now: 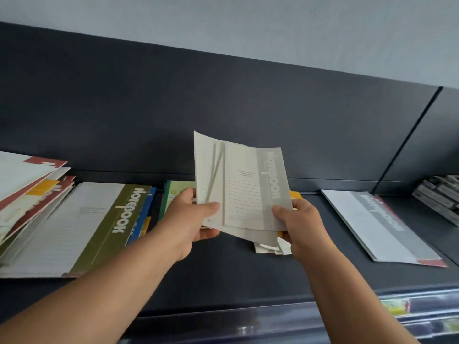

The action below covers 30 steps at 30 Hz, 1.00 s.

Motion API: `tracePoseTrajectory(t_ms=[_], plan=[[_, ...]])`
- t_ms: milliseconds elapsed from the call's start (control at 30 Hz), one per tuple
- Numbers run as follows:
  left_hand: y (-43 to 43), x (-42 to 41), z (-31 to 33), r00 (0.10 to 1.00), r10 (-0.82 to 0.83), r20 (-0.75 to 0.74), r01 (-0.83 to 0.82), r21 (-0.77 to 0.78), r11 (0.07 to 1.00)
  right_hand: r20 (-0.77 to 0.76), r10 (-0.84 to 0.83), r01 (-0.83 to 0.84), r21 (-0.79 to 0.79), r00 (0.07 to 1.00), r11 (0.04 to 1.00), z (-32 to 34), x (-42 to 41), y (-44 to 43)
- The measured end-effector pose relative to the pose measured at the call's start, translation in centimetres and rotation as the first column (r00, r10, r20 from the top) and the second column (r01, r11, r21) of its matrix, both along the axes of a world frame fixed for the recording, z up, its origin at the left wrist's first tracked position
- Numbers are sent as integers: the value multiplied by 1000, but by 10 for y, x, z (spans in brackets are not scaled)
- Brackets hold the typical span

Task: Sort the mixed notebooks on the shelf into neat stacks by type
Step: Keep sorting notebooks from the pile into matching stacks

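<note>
Several piles on the dark shelf [223, 274], logged left to right. Left end: red-and-white notebooks [37, 189], slumped and fanned, not squared. Just beside them, an olive-banded notebook [74, 229] lies flat on top of its pile, reaching the front edge; blue covers [141, 219] stick out from under its right side. Near the back edge, a green notebook [173, 192] is partly hidden behind the left hand [191, 217]. Left hand: thumb pressed on the front, fingers curled behind, pinching the lower left corner of the grey notebooks [248, 189] (at least two, fanned apart, raised above the shelf's middle, tilted toward the camera). Right hand [300, 224]: thumb on the grey band of the front one, fingers curled underneath, gripping the lower right corner. A yellow cover [295, 194] shows just behind this hand; pale sheets [270, 248] lie beneath. Right part: a grey-banded notebook [372, 224] lies flat, with a red edge under it. Far right end: a dark stack [439, 197], blurred.
</note>
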<state>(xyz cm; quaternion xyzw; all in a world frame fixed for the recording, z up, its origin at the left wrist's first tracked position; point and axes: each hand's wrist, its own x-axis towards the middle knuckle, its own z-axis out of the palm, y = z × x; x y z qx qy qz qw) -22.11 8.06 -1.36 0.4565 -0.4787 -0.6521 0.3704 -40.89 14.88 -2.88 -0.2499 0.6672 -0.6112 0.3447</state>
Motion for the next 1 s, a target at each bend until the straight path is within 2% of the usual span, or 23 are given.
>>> tracePoseTrajectory(t_ms=[133, 333, 500, 700, 833, 933, 1000], plan=[[11, -36, -3, 998, -61, -11, 62, 63, 996, 42, -22, 22, 12, 999, 1000, -4, -36, 21], [27, -84, -7, 989, -127, -74, 134, 100, 986, 152, 69, -74, 25, 986, 997, -12, -80, 40], [35, -116, -13, 986, -138, -97, 151, 140, 979, 125, 12, -17, 40, 992, 999, -25, -117, 44], [29, -141, -30, 999, 16, 43, -18, 56, 998, -74, -97, 107, 159, 993, 981, -31, -157, 50], [20, -147, -40, 988, 69, 140, -66, -24, 998, -122, -87, 107, 173, 989, 979, -34, -169, 49], [16, -148, -48, 941, 66, 333, -33, -104, 994, -128, -14, 39, 188, 992, 981, -37, -168, 44], [14, -147, -52, 853, 73, 516, 20, -172, 985, -169, 46, -11, 201, 985, 980, -39, -164, 38]])
